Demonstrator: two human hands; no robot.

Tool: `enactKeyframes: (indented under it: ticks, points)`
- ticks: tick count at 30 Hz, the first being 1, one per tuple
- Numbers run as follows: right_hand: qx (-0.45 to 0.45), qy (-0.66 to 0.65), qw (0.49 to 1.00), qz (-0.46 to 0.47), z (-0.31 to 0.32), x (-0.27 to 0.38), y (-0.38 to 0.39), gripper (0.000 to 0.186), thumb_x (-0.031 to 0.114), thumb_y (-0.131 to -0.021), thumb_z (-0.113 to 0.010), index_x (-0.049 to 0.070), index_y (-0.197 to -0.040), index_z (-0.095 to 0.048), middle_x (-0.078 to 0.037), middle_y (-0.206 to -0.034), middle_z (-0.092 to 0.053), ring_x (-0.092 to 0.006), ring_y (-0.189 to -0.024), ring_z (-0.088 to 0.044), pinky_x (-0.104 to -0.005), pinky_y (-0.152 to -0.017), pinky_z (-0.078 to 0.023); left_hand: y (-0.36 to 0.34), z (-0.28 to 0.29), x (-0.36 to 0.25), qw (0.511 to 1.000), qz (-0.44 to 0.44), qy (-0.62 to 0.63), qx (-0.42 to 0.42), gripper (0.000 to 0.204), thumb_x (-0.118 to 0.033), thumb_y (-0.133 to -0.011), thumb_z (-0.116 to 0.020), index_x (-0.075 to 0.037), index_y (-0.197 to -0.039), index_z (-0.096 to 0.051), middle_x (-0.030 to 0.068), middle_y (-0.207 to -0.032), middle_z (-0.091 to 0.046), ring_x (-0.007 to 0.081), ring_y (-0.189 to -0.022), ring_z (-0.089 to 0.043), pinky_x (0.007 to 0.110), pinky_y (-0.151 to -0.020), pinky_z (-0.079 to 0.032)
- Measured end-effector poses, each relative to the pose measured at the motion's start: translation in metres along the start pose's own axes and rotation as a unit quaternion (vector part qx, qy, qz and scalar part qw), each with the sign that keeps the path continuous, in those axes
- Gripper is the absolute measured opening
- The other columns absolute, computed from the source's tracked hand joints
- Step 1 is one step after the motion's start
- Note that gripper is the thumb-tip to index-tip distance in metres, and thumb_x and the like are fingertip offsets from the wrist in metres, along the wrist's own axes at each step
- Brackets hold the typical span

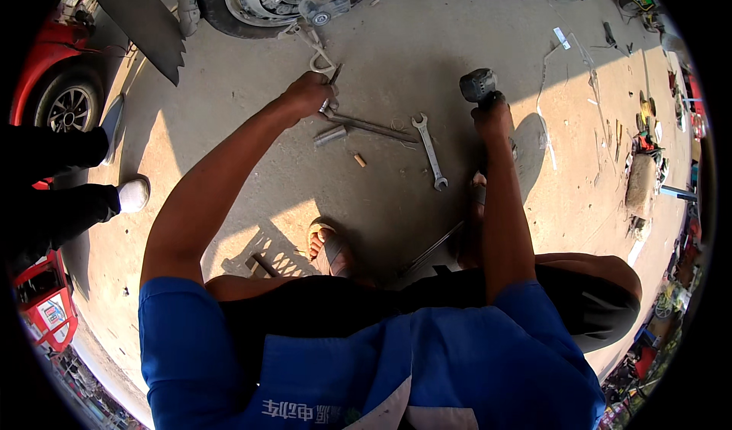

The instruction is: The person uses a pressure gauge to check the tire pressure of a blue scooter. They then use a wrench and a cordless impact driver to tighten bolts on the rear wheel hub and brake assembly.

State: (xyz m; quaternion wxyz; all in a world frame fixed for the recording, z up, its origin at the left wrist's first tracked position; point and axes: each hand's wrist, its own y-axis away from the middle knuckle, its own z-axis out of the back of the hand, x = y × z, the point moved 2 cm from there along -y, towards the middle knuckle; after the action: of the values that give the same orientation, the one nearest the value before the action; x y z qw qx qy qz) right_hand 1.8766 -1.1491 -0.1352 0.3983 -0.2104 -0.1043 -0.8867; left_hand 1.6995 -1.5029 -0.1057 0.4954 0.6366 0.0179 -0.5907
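My right hand [494, 119] is closed round the grip of a black power drill [478, 85], its head pointing left and away from me. Out ahead on the left, my left hand [308, 94] is in a fist. A thin dark tip and a bit of shiny metal stick out of it, but the fingers hide what the piece is. Just below that fist lie a long metal rod [374, 128] and a silver socket [330, 136] on the concrete. A double open-ended wrench [430, 152] rests between my hands. Near the socket lies a small brown cylinder [360, 160].
A motorbike wheel [242, 4] stands at the far edge. At left another person's legs [65, 152] and shoes are close by, with a red vehicle [47, 64] behind. Plastic strips [544, 94] and scattered parts lie to the right. Thin rods [431, 247] lie between my feet.
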Motion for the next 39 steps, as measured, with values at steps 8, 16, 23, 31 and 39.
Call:
enactKeyframes:
  ticks: [8,16,23,31,39]
  points:
    - [-0.01,-0.005,0.999,0.044,-0.036,-0.008,0.003,0.038,0.012,-0.068,-0.065,0.001,-0.103,-0.055,-0.025,-0.096,-0.064,-0.0442,-0.097,-0.059,-0.0499,-0.084,-0.049,0.003,0.007,0.016,0.996,0.025,-0.082,0.01,0.018,-0.015,-0.09,-0.054,0.001,-0.097,-0.059,0.0107,-0.085,-0.064,0.0184,-0.076,-0.064,0.034,-0.067,-0.057]
    - [0.022,0.024,0.999,0.037,-0.041,0.009,0.016,0.054,0.021,-0.074,-0.069,0.002,-0.122,-0.055,-0.026,-0.108,-0.064,-0.0432,-0.104,-0.06,-0.048,-0.088,-0.049,0.006,0.014,0.021,0.991,0.017,-0.132,-0.005,0.019,-0.013,-0.087,-0.058,0.005,-0.09,-0.062,0.0129,-0.082,-0.065,0.0194,-0.072,-0.063,0.033,-0.062,-0.052]
    - [0.037,0.01,0.999,0.02,-0.039,0.018,0.018,0.05,0.024,-0.075,-0.07,0.003,-0.117,-0.056,-0.026,-0.108,-0.063,-0.0436,-0.103,-0.059,-0.0492,-0.087,-0.049,0.001,0.016,0.027,0.994,0.035,-0.103,-0.002,0.02,-0.015,-0.086,-0.058,0.004,-0.088,-0.06,0.012,-0.081,-0.063,0.0203,-0.07,-0.063,0.035,-0.062,-0.056]
    - [0.037,0.029,0.998,0.043,-0.038,0.027,0.023,0.043,0.02,-0.075,-0.068,0.002,-0.113,-0.056,-0.027,-0.103,-0.062,-0.0462,-0.101,-0.057,-0.0516,-0.085,-0.048,-0.004,0.013,0.025,0.994,0.039,-0.101,0.03,0.02,-0.014,-0.086,-0.057,0.005,-0.091,-0.06,0.012,-0.083,-0.063,0.0203,-0.071,-0.064,0.033,-0.063,-0.054]
    - [-0.009,-0.012,0.999,0.042,-0.055,0.005,0.022,0.05,0.021,-0.071,-0.072,0.002,-0.114,-0.055,-0.027,-0.101,-0.062,-0.0461,-0.1,-0.057,-0.0515,-0.085,-0.048,-0.015,0.011,0.035,0.987,0.027,-0.157,0.029,0.022,-0.015,-0.085,-0.058,0.004,-0.093,-0.06,0.011,-0.082,-0.063,0.0204,-0.071,-0.062,0.034,-0.064,-0.053]
